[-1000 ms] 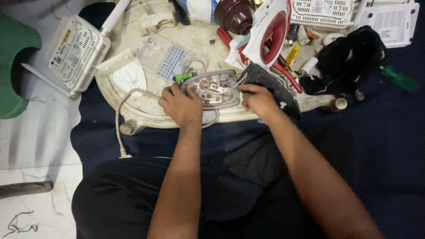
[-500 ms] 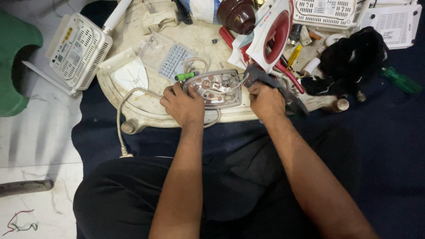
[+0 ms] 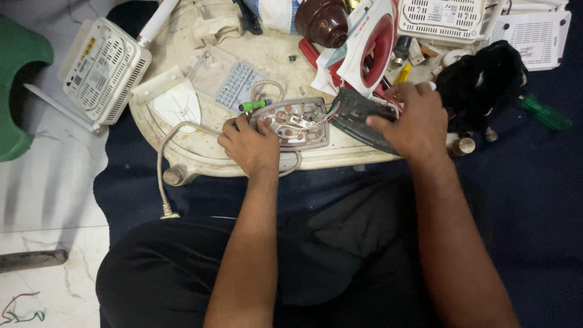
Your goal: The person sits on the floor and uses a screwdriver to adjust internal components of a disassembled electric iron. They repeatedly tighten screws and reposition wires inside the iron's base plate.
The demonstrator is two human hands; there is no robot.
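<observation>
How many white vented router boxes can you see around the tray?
3. One router lies left of the tray, one at the top, right of centre, and one in the top right corner. More may be hidden under the clutter.

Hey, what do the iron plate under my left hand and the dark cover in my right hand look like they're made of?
Iron plate: looks like bare metal, dull grey sheen, coppery contacts and coloured wires on it. Dark cover: probably moulded plastic, matte black, curved shell. Hard to be certain.
</observation>
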